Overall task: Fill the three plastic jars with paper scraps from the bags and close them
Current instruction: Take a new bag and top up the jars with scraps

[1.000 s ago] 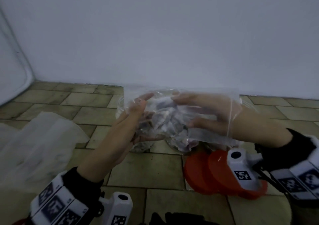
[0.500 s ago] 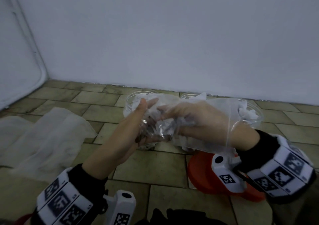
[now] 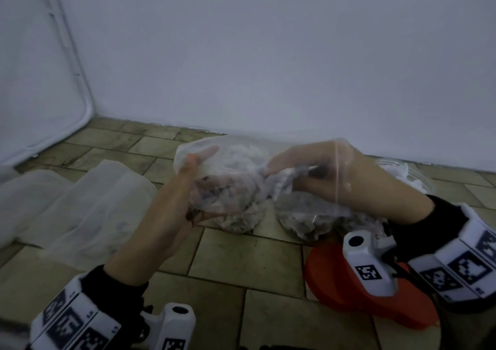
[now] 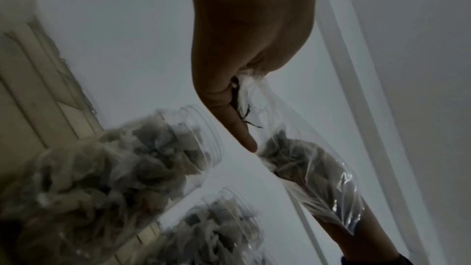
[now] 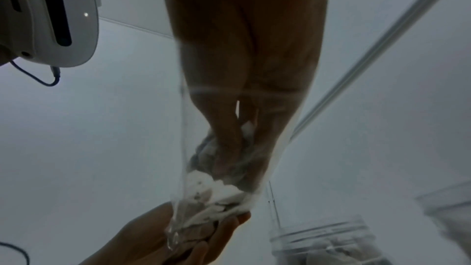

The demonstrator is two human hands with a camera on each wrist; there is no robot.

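A clear plastic bag of paper scraps is held in the air above the jars. My left hand grips the bag's closed end from the left. My right hand is inside the bag up to the wrist and pinches a clump of scraps. In the right wrist view my right hand closes on white scraps, with the left hand below. Under the bag stand two open jars packed with scraps. A third jar stands behind my right wrist.
Red lids lie on the tiled floor at the near right, partly under my right wrist. Empty clear bags lie crumpled to the left. A white wall runs close behind the jars.
Inside the bag, my right hand's fingers went from stretched out to curled on a clump of scraps. My left hand kept its hold on the bag's end.
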